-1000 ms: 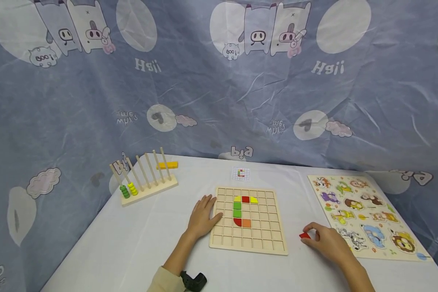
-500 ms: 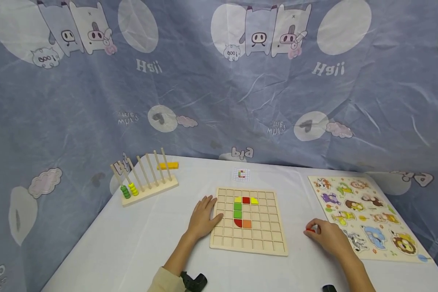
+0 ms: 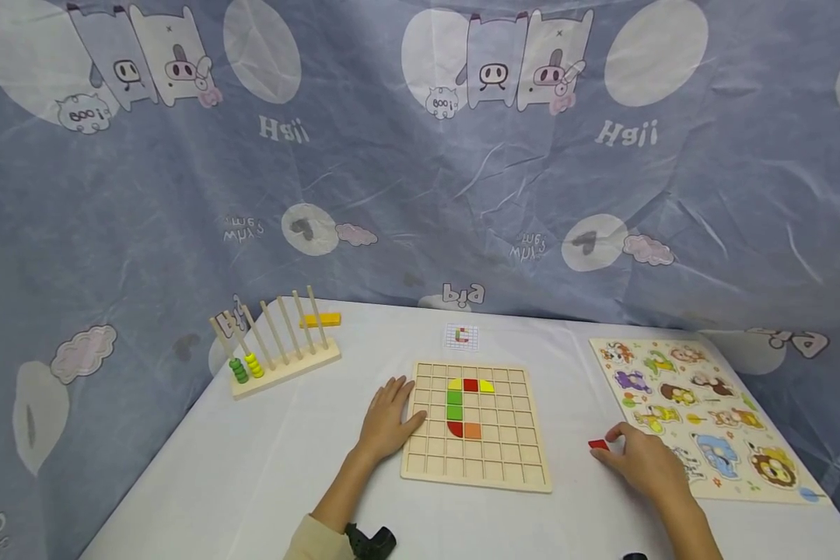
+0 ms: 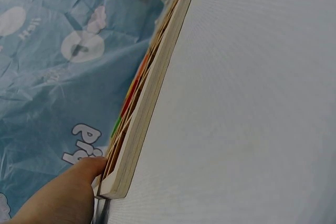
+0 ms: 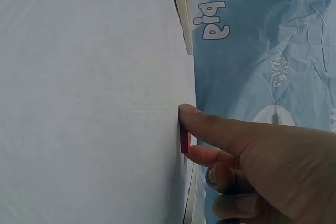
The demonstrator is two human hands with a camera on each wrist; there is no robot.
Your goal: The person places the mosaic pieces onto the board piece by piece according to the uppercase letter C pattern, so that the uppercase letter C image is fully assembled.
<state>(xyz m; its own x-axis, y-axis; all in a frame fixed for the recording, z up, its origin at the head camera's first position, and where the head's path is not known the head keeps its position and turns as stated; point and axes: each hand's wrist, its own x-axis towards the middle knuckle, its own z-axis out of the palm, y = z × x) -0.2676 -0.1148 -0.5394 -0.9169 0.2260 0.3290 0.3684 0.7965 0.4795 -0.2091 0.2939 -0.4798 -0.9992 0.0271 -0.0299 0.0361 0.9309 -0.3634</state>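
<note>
My left hand (image 3: 386, 420) lies with straight fingers at the left edge of a wooden grid board (image 3: 500, 459), its thumb over the rim. In the left wrist view the thumb (image 4: 86, 169) touches the corner of the board (image 4: 152, 95). Set in the board's cells is a C shape of colored tiles: green tiles (image 3: 455, 404), yellow tiles (image 3: 487, 386), red tiles (image 3: 470, 385) and an orange tile (image 3: 472, 430). To the board's right, my right hand (image 3: 644, 463) pinches a red tile (image 3: 598, 445) between thumb and index finger, at the table. The right wrist view shows this red tile (image 5: 184, 139) edge-on.
Behind the board lies a small pattern card (image 3: 461, 337). A peg rack (image 3: 287, 369) with green and yellow beads stands at the back left, a yellow block (image 3: 320, 320) behind it. An animal puzzle board (image 3: 707, 424) lies at the right, beside my right hand.
My right hand has shifted slightly right with the red tile, which was mostly covered by the fingers half a second ago and shows more now. The left hand and grid board keep their places.
</note>
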